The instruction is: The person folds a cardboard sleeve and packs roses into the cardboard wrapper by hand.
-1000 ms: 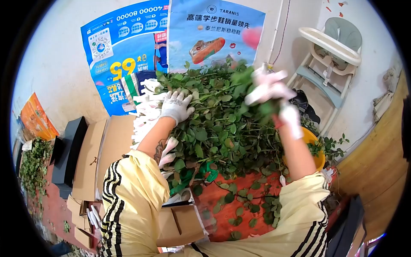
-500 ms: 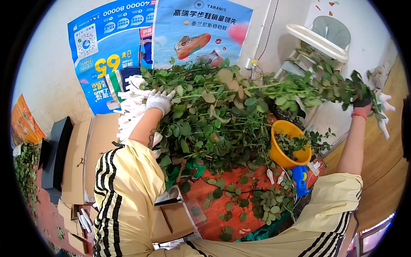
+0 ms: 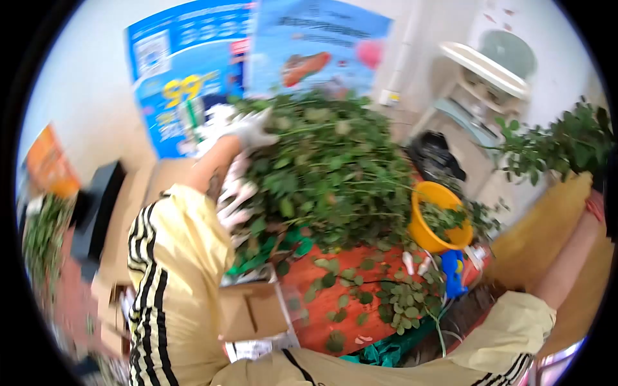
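Note:
A large heap of leafy rose stems (image 3: 335, 167) covers the far half of the red table (image 3: 322, 302). White-wrapped buds (image 3: 235, 193) stick out along its left side. My left hand (image 3: 254, 128), in a white glove, lies on the heap's upper left with its fingers spread. At the far right edge, my right hand (image 3: 600, 180) is mostly dark and cut off by the view. It is closed round a bunch of leafy rose stems (image 3: 553, 141), held out away from the heap. The bunch's far end is out of view.
A yellow bucket (image 3: 415, 219) with leaf cuttings stands right of the heap, beside a blue tool (image 3: 454, 273). Behind it are a black bag (image 3: 438, 154) and a high chair (image 3: 486, 71). Cardboard boxes (image 3: 251, 312) sit at the lower left. Loose leaves (image 3: 405, 299) lie on the table.
My right hand has moved right and slightly down, drawing the bunch off the heap to the view's edge. My left hand stays at the heap's left, its fingers lifted a little. The view has shifted.

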The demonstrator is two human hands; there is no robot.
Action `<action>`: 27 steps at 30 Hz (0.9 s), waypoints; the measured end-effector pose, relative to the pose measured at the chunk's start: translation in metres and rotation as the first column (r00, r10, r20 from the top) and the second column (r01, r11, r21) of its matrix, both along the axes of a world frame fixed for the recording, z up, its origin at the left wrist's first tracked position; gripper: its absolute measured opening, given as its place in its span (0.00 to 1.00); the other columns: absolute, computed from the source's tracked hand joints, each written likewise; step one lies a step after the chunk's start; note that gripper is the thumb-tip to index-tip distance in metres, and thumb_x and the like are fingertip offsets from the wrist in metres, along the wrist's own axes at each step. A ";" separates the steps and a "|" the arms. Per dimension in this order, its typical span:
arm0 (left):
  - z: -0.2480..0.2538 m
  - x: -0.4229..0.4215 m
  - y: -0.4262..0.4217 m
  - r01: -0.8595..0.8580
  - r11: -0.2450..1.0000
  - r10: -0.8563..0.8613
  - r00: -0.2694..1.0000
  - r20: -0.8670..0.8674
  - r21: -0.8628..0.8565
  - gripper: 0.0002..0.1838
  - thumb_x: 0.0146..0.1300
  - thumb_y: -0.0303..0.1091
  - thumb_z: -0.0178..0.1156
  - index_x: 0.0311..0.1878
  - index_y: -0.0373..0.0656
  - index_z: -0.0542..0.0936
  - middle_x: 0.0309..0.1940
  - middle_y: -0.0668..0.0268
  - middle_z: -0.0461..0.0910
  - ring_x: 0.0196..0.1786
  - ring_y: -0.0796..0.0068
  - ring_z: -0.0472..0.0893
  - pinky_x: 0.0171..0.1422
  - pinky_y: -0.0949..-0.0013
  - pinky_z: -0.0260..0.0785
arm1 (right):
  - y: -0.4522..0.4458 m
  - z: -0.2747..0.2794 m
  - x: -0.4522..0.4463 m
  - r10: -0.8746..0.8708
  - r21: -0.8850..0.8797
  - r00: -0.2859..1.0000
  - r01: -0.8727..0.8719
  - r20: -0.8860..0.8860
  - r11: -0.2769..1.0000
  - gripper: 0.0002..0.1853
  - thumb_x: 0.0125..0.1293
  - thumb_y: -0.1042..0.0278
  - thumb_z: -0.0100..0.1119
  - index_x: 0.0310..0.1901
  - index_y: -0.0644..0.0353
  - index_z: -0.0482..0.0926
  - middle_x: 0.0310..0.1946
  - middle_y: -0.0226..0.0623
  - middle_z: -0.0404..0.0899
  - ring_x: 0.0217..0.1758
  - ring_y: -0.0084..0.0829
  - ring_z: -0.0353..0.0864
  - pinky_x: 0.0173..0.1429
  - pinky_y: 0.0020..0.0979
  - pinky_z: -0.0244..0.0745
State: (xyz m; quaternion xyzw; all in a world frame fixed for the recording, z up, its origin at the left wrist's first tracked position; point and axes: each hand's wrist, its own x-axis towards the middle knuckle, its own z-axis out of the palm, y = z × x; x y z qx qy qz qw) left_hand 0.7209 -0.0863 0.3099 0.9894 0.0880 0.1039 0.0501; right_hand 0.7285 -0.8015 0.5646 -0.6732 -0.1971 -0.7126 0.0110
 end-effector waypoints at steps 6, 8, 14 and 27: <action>0.044 -0.183 -0.060 0.291 0.953 -0.144 0.690 0.710 -0.089 0.38 0.51 0.51 0.61 0.63 0.39 0.67 0.52 0.44 0.74 0.55 0.48 0.74 0.59 0.56 0.67 | 0.275 -0.136 -0.022 0.688 0.004 0.479 -0.819 -0.545 0.573 0.18 0.65 0.63 0.54 0.55 0.59 0.74 0.52 0.40 0.77 0.54 0.34 0.75 0.58 0.32 0.68; 0.047 -0.263 -0.085 0.278 0.947 -0.048 0.618 0.785 -0.160 0.39 0.50 0.47 0.61 0.62 0.30 0.65 0.55 0.41 0.71 0.62 0.48 0.69 0.65 0.59 0.62 | 0.368 -0.196 -0.069 0.676 0.090 0.133 -0.955 -0.725 0.284 0.19 0.65 0.63 0.53 0.56 0.59 0.74 0.52 0.40 0.77 0.55 0.34 0.74 0.58 0.32 0.68; -0.003 -0.431 -0.145 0.493 0.775 0.310 0.247 0.918 -0.394 0.48 0.63 0.48 0.58 0.73 0.34 0.40 0.72 0.48 0.49 0.75 0.55 0.50 0.76 0.57 0.43 | 0.507 -0.302 -0.268 0.196 0.292 -0.375 -0.889 -0.906 -0.353 0.19 0.65 0.64 0.53 0.57 0.60 0.72 0.53 0.40 0.75 0.56 0.34 0.72 0.60 0.32 0.67; -0.255 -0.723 -0.320 0.539 0.505 0.857 -0.218 0.467 -0.674 0.29 0.69 0.41 0.50 0.70 0.53 0.53 0.61 0.68 0.63 0.59 0.67 0.69 0.64 0.59 0.63 | 0.500 -0.402 -0.580 -0.443 0.524 -0.284 -0.531 -0.850 -0.666 0.21 0.65 0.67 0.52 0.59 0.62 0.68 0.56 0.41 0.72 0.60 0.33 0.69 0.63 0.32 0.64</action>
